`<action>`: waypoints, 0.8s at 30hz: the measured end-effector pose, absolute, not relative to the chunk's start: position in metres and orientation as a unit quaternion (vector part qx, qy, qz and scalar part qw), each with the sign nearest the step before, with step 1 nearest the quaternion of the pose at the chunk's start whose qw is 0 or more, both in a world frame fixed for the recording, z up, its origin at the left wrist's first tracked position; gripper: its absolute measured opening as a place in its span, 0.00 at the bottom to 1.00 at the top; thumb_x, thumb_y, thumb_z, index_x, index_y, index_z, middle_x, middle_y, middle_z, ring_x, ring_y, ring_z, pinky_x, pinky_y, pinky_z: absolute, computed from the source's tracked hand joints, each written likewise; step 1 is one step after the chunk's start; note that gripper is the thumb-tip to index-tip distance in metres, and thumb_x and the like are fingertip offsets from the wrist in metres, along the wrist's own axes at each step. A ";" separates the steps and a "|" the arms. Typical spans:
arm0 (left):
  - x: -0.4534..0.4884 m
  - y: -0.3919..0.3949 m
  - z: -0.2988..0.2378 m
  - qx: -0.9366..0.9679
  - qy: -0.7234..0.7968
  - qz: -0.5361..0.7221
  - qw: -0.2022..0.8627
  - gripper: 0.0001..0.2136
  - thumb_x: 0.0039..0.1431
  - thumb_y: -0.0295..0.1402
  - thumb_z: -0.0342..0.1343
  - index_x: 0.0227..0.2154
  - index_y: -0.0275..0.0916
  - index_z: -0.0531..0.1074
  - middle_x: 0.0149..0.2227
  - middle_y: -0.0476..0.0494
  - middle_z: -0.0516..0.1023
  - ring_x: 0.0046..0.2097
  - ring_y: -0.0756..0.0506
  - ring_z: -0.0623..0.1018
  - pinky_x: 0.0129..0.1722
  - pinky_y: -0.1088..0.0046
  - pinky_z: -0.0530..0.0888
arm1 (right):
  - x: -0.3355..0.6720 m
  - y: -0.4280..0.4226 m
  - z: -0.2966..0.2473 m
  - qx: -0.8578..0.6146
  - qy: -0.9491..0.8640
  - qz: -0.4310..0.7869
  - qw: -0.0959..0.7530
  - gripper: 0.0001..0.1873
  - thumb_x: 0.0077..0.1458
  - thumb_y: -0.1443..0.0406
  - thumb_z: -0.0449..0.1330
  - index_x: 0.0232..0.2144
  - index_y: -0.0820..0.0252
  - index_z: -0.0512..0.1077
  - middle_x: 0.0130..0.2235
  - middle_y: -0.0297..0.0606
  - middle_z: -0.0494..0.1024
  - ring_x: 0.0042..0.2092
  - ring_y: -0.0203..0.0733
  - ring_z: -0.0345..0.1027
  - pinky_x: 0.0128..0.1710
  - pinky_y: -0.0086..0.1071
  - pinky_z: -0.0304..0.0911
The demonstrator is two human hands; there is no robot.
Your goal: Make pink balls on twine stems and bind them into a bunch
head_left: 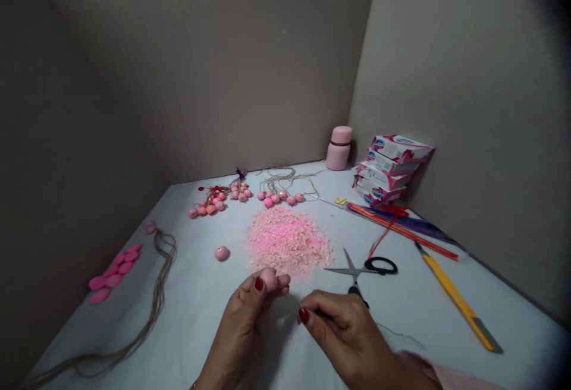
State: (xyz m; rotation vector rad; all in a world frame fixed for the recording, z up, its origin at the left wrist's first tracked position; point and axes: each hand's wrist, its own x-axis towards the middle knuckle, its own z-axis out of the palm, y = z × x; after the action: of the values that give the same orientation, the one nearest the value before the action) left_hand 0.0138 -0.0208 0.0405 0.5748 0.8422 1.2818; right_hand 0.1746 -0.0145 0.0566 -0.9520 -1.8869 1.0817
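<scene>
Between the thumb and fingers of my left hand [254,304] is a round pink bead [269,279], held just in front of the shavings pile. My right hand [339,330] is closed in a pinch a little to the right and lower. A thin strand pokes from its fingertips toward the bead; whether its tip is string or a needle I cannot tell. Behind that hand, a loose length of thin string [401,335] trails on the white table [187,295]. Another pink bead [221,252] with a hole lies left of the pile of pink shavings [289,241].
Open scissors [352,270] and a yellow craft knife [459,301] lie at the right. Strung pink beads [281,198] sit behind the pile. A twine bundle [158,295] and bright pink pieces [113,274] are at left. Stacked boxes [388,170] and a pink flask [339,149] stand behind.
</scene>
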 end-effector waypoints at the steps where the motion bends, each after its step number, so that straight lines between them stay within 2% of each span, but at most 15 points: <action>1: 0.014 -0.021 0.040 0.268 0.381 0.562 0.683 0.07 0.53 0.37 0.59 0.31 0.38 0.75 0.35 0.45 0.80 0.42 0.47 0.75 0.45 0.73 0.67 | 0.174 -0.014 0.056 -0.374 -0.707 0.470 0.372 0.13 0.58 0.63 0.51 0.23 0.61 0.66 0.20 0.28 0.58 0.23 0.32 0.51 0.23 0.26 0.49; 5: 0.017 -0.021 0.038 0.323 0.387 0.511 0.696 0.09 0.49 0.38 0.62 0.28 0.38 0.75 0.29 0.48 0.76 0.37 0.48 0.73 0.40 0.74 0.66 | 0.172 -0.011 0.052 -0.348 -0.585 0.621 0.388 0.14 0.55 0.58 0.55 0.24 0.61 0.68 0.24 0.30 0.63 0.28 0.33 0.55 0.29 0.26 0.53; 9: 0.023 -0.022 0.034 0.332 0.404 0.516 0.679 0.10 0.45 0.37 0.66 0.28 0.38 0.76 0.25 0.52 0.74 0.31 0.51 0.71 0.34 0.78 0.65 | 0.170 -0.008 0.050 -0.346 -0.491 0.695 0.395 0.13 0.52 0.57 0.60 0.25 0.61 0.72 0.26 0.31 0.69 0.31 0.34 0.59 0.33 0.27 0.54; 11: 0.025 -0.023 0.034 0.316 0.418 0.529 0.668 0.11 0.42 0.36 0.67 0.29 0.38 0.76 0.26 0.50 0.76 0.32 0.50 0.72 0.35 0.77 0.66 | 0.170 -0.007 0.050 -0.354 -0.494 0.687 0.398 0.12 0.51 0.57 0.60 0.25 0.61 0.72 0.26 0.31 0.69 0.31 0.35 0.59 0.33 0.27 0.54; 16: 0.024 -0.021 0.036 0.288 0.436 0.558 0.644 0.11 0.45 0.39 0.65 0.30 0.37 0.76 0.29 0.45 0.80 0.35 0.46 0.76 0.40 0.71 0.68 | 0.171 -0.005 0.049 -0.380 -0.545 0.626 0.408 0.13 0.52 0.58 0.59 0.23 0.61 0.70 0.24 0.31 0.67 0.30 0.35 0.58 0.31 0.28 0.53; 24: 0.025 -0.022 0.043 0.313 0.474 0.578 0.585 0.12 0.43 0.39 0.66 0.29 0.38 0.77 0.27 0.46 0.81 0.35 0.48 0.77 0.39 0.76 0.69 | 0.171 -0.002 0.055 -0.384 -0.465 0.683 0.412 0.13 0.47 0.58 0.63 0.21 0.61 0.67 0.21 0.27 0.63 0.27 0.32 0.54 0.30 0.26 0.51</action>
State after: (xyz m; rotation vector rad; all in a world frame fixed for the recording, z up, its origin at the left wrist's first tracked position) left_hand 0.0251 -0.0221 0.0433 0.7308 1.1063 1.3487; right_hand 0.1712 -0.0024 0.0554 -0.9667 -1.1707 1.7179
